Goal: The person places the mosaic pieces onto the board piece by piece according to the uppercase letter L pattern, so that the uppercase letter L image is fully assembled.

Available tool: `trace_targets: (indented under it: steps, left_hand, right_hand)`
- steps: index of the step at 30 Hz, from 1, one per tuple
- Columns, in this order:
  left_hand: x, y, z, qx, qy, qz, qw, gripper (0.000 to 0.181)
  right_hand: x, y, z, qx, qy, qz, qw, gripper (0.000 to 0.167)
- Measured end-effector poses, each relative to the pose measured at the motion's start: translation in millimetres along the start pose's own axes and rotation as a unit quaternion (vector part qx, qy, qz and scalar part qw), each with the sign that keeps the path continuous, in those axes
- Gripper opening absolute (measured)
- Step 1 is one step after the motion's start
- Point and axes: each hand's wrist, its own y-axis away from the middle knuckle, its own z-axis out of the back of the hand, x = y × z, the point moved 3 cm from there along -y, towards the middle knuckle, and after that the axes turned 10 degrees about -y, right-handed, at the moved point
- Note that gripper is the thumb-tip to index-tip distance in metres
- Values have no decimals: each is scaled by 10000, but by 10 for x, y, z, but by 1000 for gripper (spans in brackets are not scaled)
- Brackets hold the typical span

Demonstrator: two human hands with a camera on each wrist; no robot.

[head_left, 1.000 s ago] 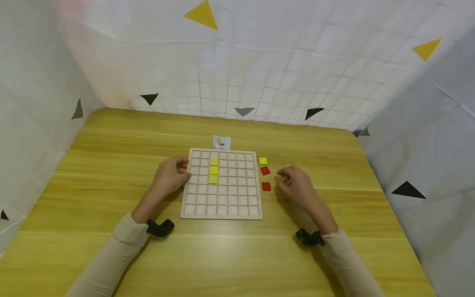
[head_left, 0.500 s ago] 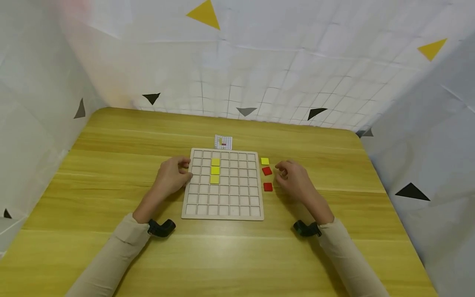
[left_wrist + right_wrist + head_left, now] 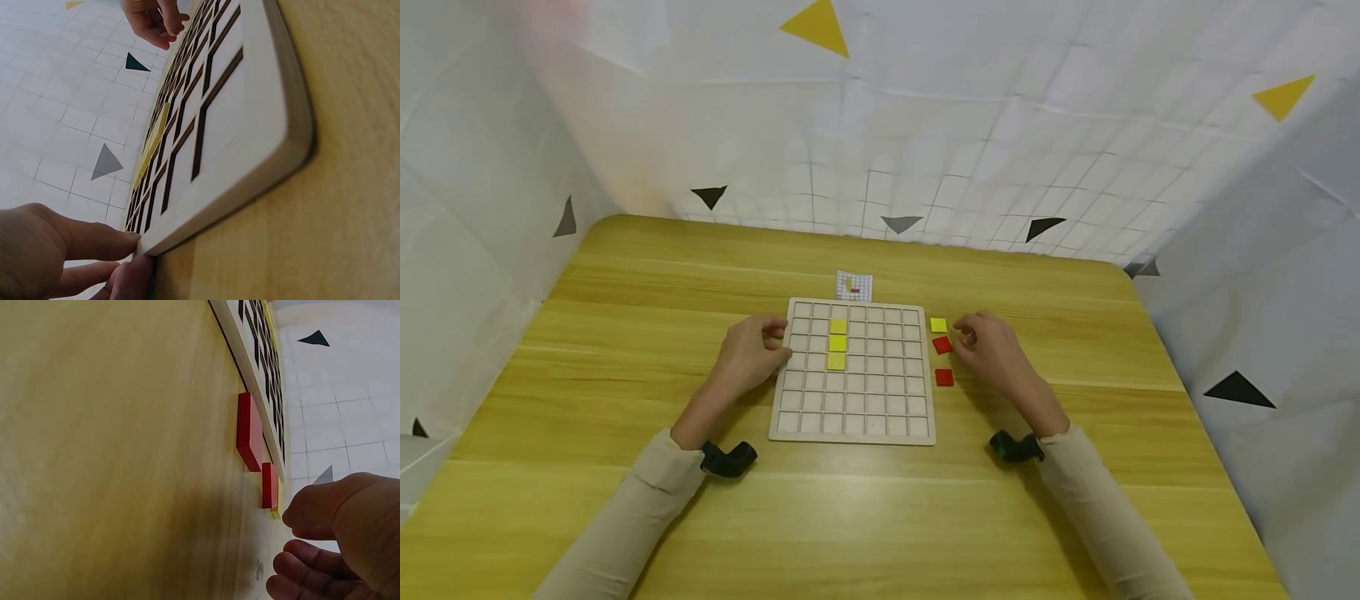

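Clearly, only the head view shows the small white printed card (image 3: 854,286) beyond the pale wooden grid board (image 3: 853,441), ahead of and between the hands. It also shows three yellow square tiles (image 3: 837,342) in one column of the grid, to the right of the left hand (image 3: 747,354). The left wrist view adds the board's thick, rounded edge and the left fingertips against it: one on the rim, another lower at its side. The right wrist view reveals the thickness of two red square tiles (image 3: 942,344) (image 3: 944,377) on the wood-grain table (image 3: 865,517); from there the loose yellow square tile (image 3: 276,511) is mostly hidden behind them.

The left hand reaches inward, fingers bent, lightly holding the board's left edge. The right hand (image 3: 996,350) bends inward too, its fingers loosely curled, a gap between thumb and fingers, and nothing held. Its tips are right beside the farther red tile; contact cannot be told.
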Motion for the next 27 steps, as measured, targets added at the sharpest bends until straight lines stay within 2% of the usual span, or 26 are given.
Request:
trace_targets:
  steps: [6,12,27]
  left_hand:
    - [16,-4,-5,-18,10,12,10000,47]
    - [15,-3,-9,-29,40,-20,10000,47]
    - [14,1,1,-19,150,-18,9999,47]
  right_hand:
    - [-33,-51,-21,-21,63,-42,10000,21]
    - [-55,-104,-42,-65,65,101,9999,20]
    - [-98,-235,-93,74,88,111,9999,21]
